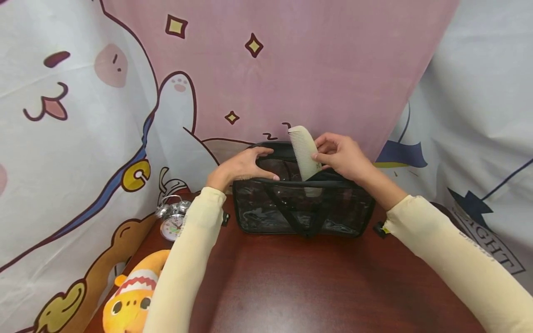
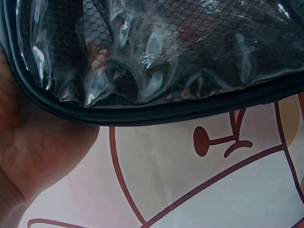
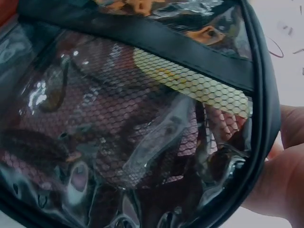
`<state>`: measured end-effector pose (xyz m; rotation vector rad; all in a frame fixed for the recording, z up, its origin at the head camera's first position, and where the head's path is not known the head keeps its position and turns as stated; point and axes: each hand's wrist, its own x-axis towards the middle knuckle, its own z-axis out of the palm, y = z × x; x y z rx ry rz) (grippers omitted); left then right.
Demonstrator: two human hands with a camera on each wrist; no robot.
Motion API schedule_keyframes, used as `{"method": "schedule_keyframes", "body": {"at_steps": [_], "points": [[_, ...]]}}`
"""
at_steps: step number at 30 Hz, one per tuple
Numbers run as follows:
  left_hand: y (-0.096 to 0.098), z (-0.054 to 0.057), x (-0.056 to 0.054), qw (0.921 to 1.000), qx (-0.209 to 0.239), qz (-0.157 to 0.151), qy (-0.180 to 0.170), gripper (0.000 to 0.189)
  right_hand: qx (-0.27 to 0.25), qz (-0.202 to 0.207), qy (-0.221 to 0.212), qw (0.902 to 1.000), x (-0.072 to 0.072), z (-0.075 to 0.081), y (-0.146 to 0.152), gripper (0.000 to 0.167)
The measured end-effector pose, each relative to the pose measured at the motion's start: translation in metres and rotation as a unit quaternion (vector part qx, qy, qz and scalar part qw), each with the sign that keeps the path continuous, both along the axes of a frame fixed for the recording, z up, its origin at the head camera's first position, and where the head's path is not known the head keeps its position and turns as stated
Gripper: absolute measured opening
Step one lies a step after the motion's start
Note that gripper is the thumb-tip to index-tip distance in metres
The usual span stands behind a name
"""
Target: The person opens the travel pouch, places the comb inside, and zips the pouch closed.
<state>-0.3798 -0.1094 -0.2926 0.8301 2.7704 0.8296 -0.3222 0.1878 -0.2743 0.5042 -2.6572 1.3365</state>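
Observation:
A clear plastic bag with black trim and black handles stands on the dark red-brown table, its top unzipped. My left hand spreads across the left end of the opening, thumb on the front rim, fingers at the back rim. Between the thumb and fingers of my right hand is a cream comb, pinched by its smooth edge. The comb tilts with its lower end inside the opening and its teeth facing left. Through the bag's clear end and mesh, the right wrist view shows the pale comb.
To the left of the bag stands a silver twin-bell alarm clock. An orange plush toy lies nearer, partly behind my left sleeve. Printed cloth hangs behind and at both sides of the table.

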Motion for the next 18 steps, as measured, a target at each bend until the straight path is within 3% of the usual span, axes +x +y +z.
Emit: {"method": "schedule_keyframes", "body": {"at_steps": [7, 18], "points": [[0.0006, 0.0001, 0.0015, 1.0000, -0.002, 0.003, -0.001, 0.101, 0.147, -0.010, 0.009, 0.9891, -0.0044, -0.0065, -0.0040, 0.016], [0.0009, 0.0001, 0.0015, 0.9999, 0.005, 0.008, -0.007, 0.100, 0.197, -0.002, -0.022, 0.9802, -0.0044, -0.0038, -0.0075, 0.017]]}}
